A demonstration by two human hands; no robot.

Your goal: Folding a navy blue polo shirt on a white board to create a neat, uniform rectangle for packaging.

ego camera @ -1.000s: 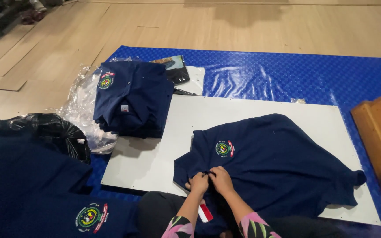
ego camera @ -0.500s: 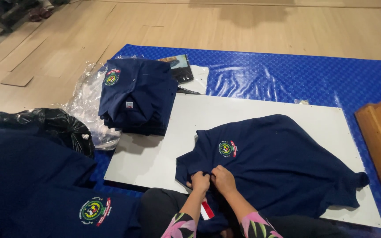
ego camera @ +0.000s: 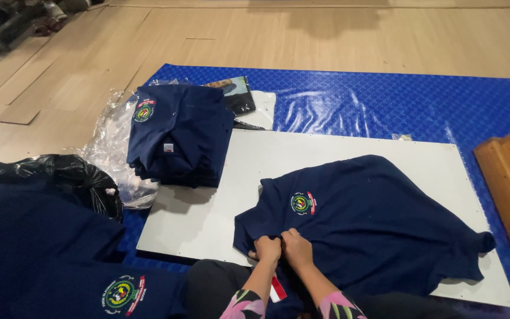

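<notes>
Both grips, L hand & R hand, pinch navy shirt, prob. collar.

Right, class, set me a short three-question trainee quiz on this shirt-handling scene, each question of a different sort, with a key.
1. True or false: both hands grip the navy shirt spread on the white board.
2. Multiple choice: the stack of folded navy shirts lies A) to the left of the spread shirt, B) on the wooden bench, C) on the person's lap.
3. Fill in: the floor under the board is covered by a ____ mat.

Key:
1. True: the left hand and the right hand pinch its near edge side by side.
2. A
3. blue
</notes>
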